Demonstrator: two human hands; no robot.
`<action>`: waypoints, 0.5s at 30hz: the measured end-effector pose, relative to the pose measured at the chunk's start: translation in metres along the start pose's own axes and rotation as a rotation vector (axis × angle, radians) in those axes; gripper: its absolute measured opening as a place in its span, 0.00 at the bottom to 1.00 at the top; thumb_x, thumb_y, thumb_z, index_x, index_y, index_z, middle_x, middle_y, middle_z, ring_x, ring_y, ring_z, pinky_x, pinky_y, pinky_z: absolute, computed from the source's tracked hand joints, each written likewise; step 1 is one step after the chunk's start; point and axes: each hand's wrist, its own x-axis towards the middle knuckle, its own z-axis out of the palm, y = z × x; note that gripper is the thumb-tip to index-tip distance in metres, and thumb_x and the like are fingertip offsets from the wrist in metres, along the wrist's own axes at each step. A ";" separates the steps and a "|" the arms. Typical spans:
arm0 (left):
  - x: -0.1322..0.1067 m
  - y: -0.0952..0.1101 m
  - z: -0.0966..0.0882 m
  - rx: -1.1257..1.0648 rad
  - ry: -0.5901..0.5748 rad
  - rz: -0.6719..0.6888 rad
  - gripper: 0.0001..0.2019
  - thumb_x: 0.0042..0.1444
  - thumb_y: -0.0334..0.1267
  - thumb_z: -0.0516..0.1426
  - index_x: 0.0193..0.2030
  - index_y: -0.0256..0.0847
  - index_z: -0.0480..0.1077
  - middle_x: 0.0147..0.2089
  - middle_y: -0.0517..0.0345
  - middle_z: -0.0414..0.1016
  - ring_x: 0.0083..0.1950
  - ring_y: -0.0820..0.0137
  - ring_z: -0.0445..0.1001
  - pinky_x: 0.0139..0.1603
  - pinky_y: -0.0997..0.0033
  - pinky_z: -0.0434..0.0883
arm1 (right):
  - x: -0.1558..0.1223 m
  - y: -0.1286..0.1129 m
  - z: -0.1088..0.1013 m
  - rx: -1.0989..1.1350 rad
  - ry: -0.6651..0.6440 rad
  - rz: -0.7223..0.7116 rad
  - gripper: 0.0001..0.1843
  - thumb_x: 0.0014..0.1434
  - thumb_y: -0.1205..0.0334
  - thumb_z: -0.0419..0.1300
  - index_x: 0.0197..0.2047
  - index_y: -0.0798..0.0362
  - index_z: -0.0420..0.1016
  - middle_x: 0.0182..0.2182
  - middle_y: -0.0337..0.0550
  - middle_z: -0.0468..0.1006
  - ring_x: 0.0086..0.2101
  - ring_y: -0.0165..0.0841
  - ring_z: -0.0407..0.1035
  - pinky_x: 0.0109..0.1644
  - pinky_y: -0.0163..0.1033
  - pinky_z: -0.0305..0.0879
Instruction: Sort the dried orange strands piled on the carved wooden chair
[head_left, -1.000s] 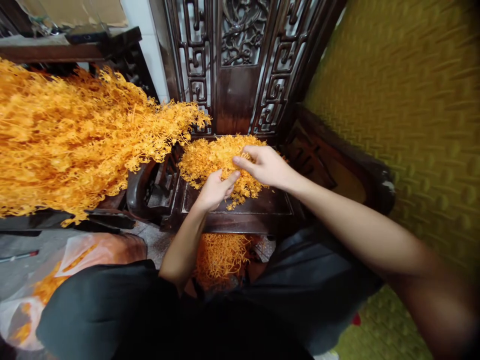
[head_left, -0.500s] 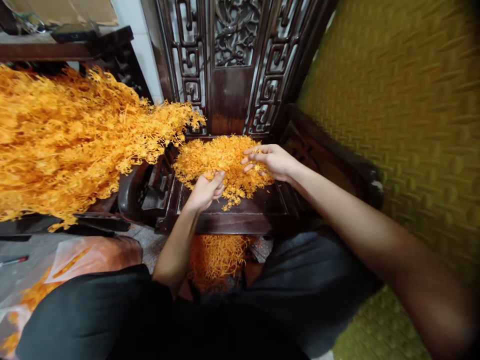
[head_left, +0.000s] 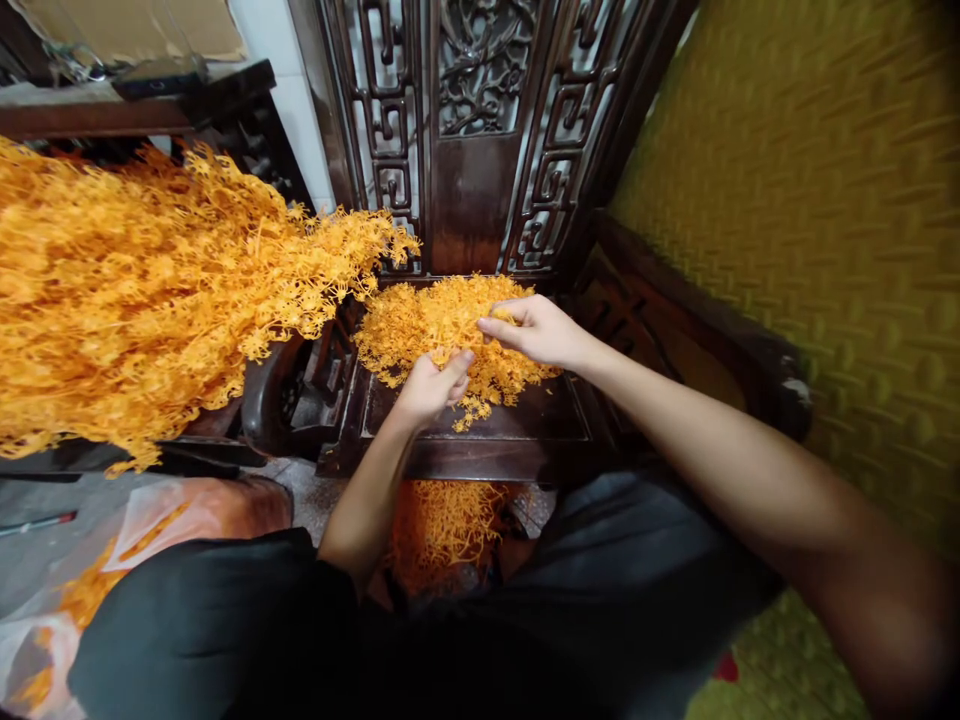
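A pile of small orange plastic flower pieces point(head_left: 420, 315) lies on the dark wooden chair seat point(head_left: 525, 425). At the pile's front edge my left hand point(head_left: 435, 388) is closed, thumb pressed on the curled fingers; what it grips is hidden against the orange behind. My right hand point(head_left: 536, 330) reaches over the pile's right side, its thumb and fingers pinched on an orange plastic flower piece. The two hands are close together, with a small gap between their fingertips.
A large heap of orange plastic sprigs point(head_left: 165, 290) spreads on the left, overhanging the chair's armrest point(head_left: 266, 400). More orange strands point(head_left: 457, 520) sit below the seat. A plastic bag point(head_left: 217, 510) lies by my left knee. The carved chair back point(head_left: 476, 200) rises behind; a yellow-green textured surface point(head_left: 795, 200) stands right.
My right hand has gone from loosely spread fingers to a pinch and tipped toward the left hand. My left hand stays closed. The whole view has shifted slightly.
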 end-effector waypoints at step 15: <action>0.010 -0.007 -0.042 -0.129 -0.108 -0.177 0.33 0.53 0.62 0.66 0.21 0.41 0.54 0.18 0.72 0.48 0.17 0.85 0.46 0.17 0.81 0.42 | -0.007 0.039 -0.029 0.361 -0.080 0.223 0.28 0.57 0.35 0.69 0.28 0.55 0.75 0.15 0.33 0.63 0.16 0.21 0.51 0.19 0.32 0.42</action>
